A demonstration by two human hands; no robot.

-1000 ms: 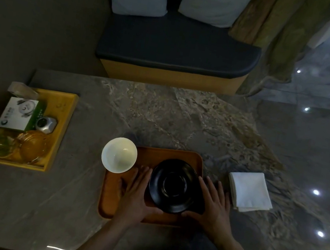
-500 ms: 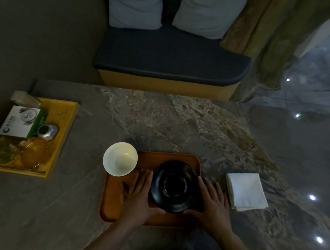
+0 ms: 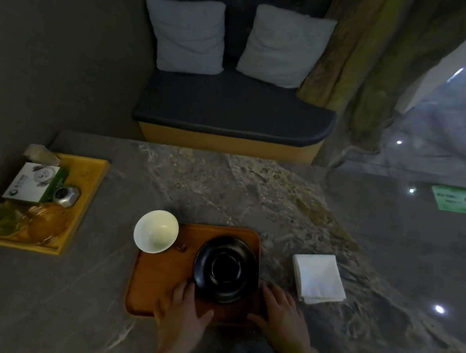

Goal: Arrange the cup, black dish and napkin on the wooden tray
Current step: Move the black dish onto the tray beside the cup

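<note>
Black dish (image 3: 225, 268) on wooden tray (image 3: 160, 282), cup (image 3: 156, 231) overlapping its far-left corner (seating unclear), napkin (image 3: 318, 278) on bench (image 3: 252, 197) right; left hand (image 3: 184, 313), right hand (image 3: 283, 321) fingers spread, holding nothing

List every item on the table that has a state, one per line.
white cup: upright, empty, at wooden tray's far-left corner
black dish: flat on the wooden tray
napkin: folded, on the table, off the tray
left hand: open, flat on tray
right hand: open, at tray's right edge
</note>
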